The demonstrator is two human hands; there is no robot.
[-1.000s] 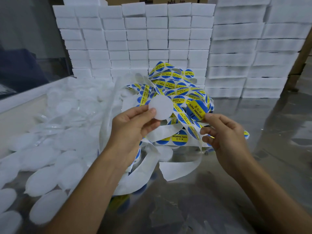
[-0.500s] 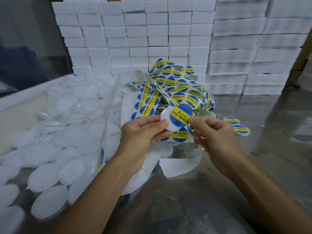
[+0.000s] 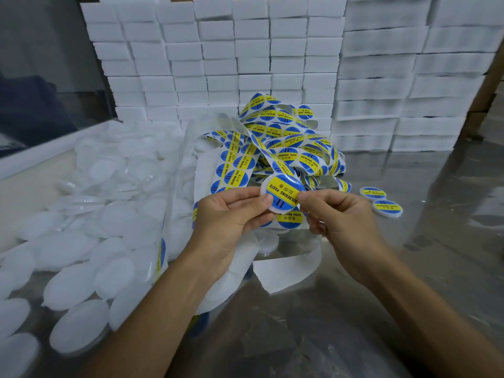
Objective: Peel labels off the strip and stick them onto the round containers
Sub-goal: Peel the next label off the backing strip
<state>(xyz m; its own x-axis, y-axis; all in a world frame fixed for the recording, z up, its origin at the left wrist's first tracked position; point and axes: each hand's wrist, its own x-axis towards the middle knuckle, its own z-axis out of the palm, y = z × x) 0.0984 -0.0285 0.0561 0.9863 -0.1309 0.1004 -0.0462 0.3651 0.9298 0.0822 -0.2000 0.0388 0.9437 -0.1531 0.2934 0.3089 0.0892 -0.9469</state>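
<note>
Above the middle of the worktop [image 3: 341,323], a round white container [image 3: 281,193] was held up between both hands, its face covered by a blue and yellow label [image 3: 285,190] reading SOLDERING PASTE. The left hand [image 3: 229,216] pinched the container's left edge, thumb on top and fingers behind, a narrow grip. The right hand [image 3: 341,219] had its thumb tip pressed on the label's right side, other fingers curled below; its grip was also on the container. Just behind and under the hands lay a tangled heap of label strip [image 3: 281,140], many blue and yellow labels on it, with bare white backing [image 3: 286,266] trailing toward the person. To the right, well apart from the hands, two labelled containers [image 3: 380,200] lay flat on the shiny worktop, close together. On the left, a big spread of unlabelled white containers [image 3: 81,241] covered the worktop, overlapping. At the back, stacked white boxes [image 3: 245,55] formed a wall, with taller stacks on the right.
</note>
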